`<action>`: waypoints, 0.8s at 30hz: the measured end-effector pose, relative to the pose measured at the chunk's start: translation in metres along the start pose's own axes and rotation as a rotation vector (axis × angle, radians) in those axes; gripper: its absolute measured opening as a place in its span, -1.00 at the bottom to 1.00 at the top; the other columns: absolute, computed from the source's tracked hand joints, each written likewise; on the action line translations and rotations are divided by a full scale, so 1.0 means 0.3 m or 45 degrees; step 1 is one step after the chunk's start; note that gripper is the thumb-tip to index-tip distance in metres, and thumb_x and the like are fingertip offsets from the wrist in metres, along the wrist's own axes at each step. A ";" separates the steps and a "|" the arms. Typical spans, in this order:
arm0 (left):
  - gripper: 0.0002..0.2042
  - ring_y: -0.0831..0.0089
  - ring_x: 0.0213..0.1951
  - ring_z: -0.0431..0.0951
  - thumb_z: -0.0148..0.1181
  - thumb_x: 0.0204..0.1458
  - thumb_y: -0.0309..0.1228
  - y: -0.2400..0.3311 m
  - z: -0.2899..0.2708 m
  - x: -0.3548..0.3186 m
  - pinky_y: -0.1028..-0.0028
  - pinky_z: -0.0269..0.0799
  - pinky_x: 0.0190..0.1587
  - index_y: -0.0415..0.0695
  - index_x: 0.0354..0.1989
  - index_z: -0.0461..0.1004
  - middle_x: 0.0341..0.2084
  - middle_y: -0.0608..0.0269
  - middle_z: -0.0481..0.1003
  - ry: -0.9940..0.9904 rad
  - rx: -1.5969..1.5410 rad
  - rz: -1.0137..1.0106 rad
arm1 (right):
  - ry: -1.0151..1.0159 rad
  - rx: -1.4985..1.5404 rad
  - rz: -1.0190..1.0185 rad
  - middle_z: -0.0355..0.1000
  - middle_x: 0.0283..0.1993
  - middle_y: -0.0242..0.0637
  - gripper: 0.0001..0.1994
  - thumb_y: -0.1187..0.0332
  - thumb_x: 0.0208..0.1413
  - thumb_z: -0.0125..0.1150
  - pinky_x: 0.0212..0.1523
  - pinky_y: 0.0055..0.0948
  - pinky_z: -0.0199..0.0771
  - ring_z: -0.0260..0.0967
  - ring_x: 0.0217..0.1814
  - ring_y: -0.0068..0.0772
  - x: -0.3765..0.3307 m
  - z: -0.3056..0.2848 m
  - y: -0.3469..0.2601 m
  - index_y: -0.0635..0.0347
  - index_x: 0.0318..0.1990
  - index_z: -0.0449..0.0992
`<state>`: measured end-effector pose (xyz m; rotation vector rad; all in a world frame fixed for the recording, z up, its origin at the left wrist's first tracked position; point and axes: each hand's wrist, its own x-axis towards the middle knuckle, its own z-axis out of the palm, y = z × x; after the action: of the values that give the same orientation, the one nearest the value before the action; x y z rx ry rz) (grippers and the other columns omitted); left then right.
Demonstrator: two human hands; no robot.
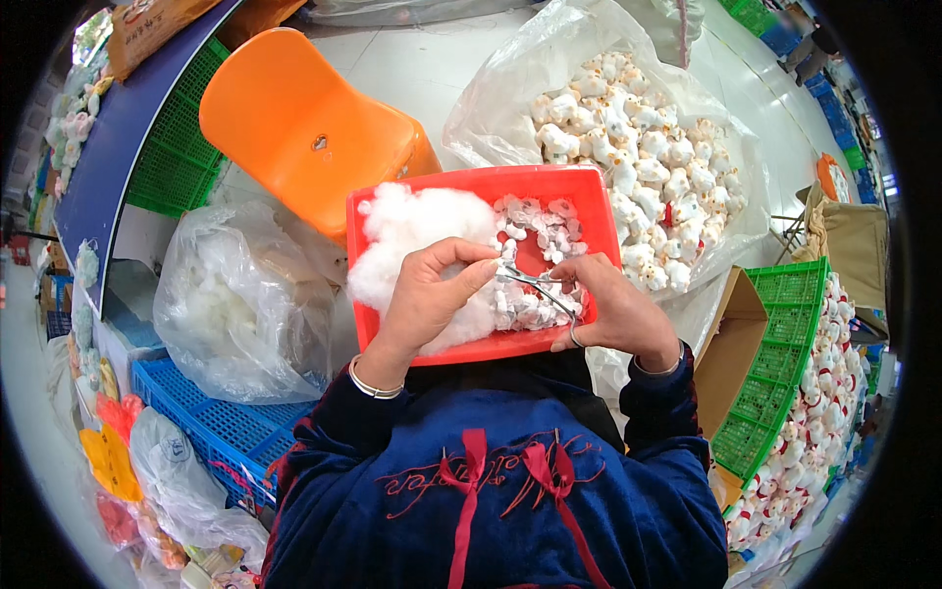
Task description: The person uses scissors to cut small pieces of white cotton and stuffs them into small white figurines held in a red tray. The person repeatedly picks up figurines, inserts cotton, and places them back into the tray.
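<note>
A red tray (pixel 471 355) lies in front of me at my lap. White fluffy stuffing (pixel 432 221) fills its left side, and small white-and-grey pieces (pixel 535 221) lie scattered on its right. My right hand (pixel 623 304) is closed around slim metal forceps (pixel 538 282), whose tip points left. At that tip my left hand (pixel 432 290) pinches thumb and forefinger together over the tray. Whatever sits between those fingers is too small and covered to make out.
An orange chair (pixel 314 128) stands beyond the tray at left. Beyond right lies a clear bag (pixel 500 98) of small white stuffed toys (pixel 648 157). A plastic bag of stuffing (pixel 235 304) sits left above a blue crate (pixel 211 412). A green crate (pixel 775 344) and cardboard box (pixel 731 334) stand right.
</note>
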<state>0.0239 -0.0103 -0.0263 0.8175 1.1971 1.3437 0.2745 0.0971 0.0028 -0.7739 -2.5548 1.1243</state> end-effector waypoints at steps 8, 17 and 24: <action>-0.88 0.78 -0.38 0.41 0.34 0.23 -0.46 -0.005 -0.025 -0.002 0.69 0.32 -0.32 -0.25 -0.15 0.64 -0.39 0.46 0.57 0.030 -0.012 -0.044 | -0.144 0.044 0.063 0.59 -0.22 -0.12 -0.55 0.29 -0.15 0.61 -0.12 -0.23 0.52 0.54 -0.16 -0.08 -0.016 0.000 0.029 0.23 -0.06 0.65; -0.90 0.76 -0.40 0.44 0.34 0.23 -0.48 -0.013 -0.001 -0.003 0.68 0.35 -0.35 -0.25 -0.21 0.60 -0.43 0.47 0.55 0.219 0.179 0.182 | -0.099 0.149 0.134 0.57 -0.26 -0.17 -0.53 0.27 -0.14 0.64 -0.13 -0.30 0.52 0.53 -0.19 -0.21 0.015 0.026 -0.003 0.27 -0.07 0.64; -0.91 0.66 -0.40 0.52 0.32 0.21 -0.49 -0.034 0.038 -0.001 0.54 0.48 -0.30 -0.28 -0.25 0.63 -0.47 0.31 0.60 0.466 0.568 0.429 | 0.072 0.130 0.116 0.56 -0.11 -0.11 -0.43 0.15 -0.19 0.69 0.06 -0.24 0.47 0.50 0.00 -0.08 0.011 0.118 0.035 0.24 -0.04 0.60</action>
<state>0.0375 -0.0095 -0.0330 1.1605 1.7446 1.5679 0.2609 0.0833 -0.0287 -0.8913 -2.4170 1.2320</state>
